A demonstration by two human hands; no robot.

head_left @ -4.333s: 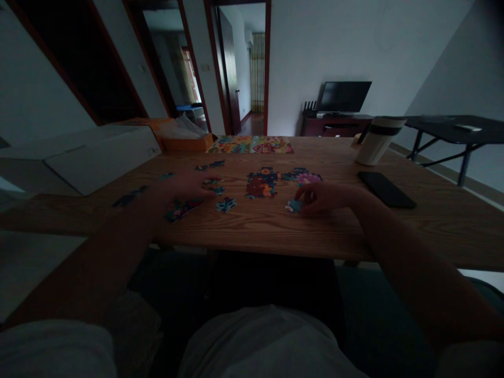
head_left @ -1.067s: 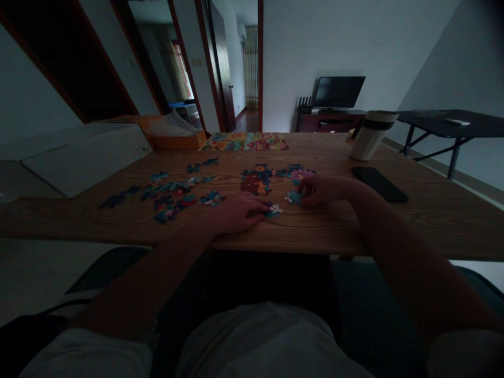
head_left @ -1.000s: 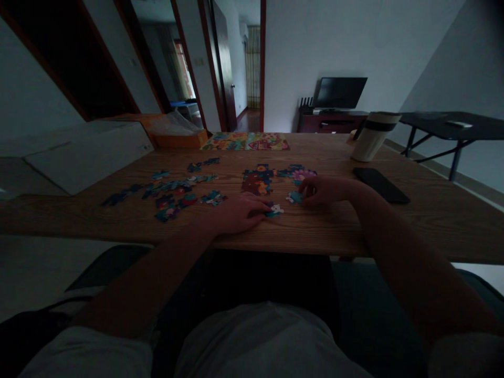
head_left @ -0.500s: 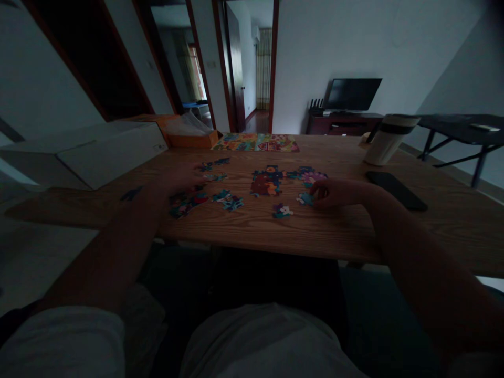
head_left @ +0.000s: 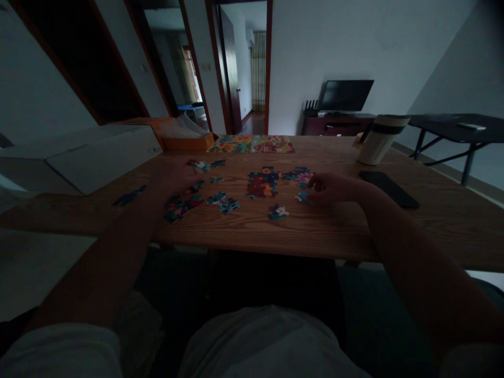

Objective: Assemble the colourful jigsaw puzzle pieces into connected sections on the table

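Note:
My left hand (head_left: pixel 173 177) reaches over the left group of pieces, dim and slightly blurred. Its fingertips are closed on a pale puzzle piece (head_left: pixel 201 166). On the right, my right hand (head_left: pixel 331 188) is curled low over the table, its thumb and fingers at the edge of a light blue puzzle piece (head_left: pixel 302 197). A pink and purple joined section (head_left: pixel 304 177) lies just beyond these fingers. Between the hands rests a joined red and dark blue puzzle section (head_left: pixel 262 184). Nearer me are a loose piece with a white figure (head_left: pixel 279 211) and a teal cluster (head_left: pixel 223 202).
A colourful picture sheet (head_left: pixel 252 143) lies at the far edge of the wooden table (head_left: pixel 244 231). An orange box (head_left: pixel 189 142) and a long white box (head_left: pixel 106 157) stand at the left. A tumbler (head_left: pixel 381 140) and a dark phone (head_left: pixel 388 189) are on the right.
My left hand has moved slightly away from me, with the pale piece now farther back. The right hand's fingers have lifted a little; its light blue piece stays about where it was.

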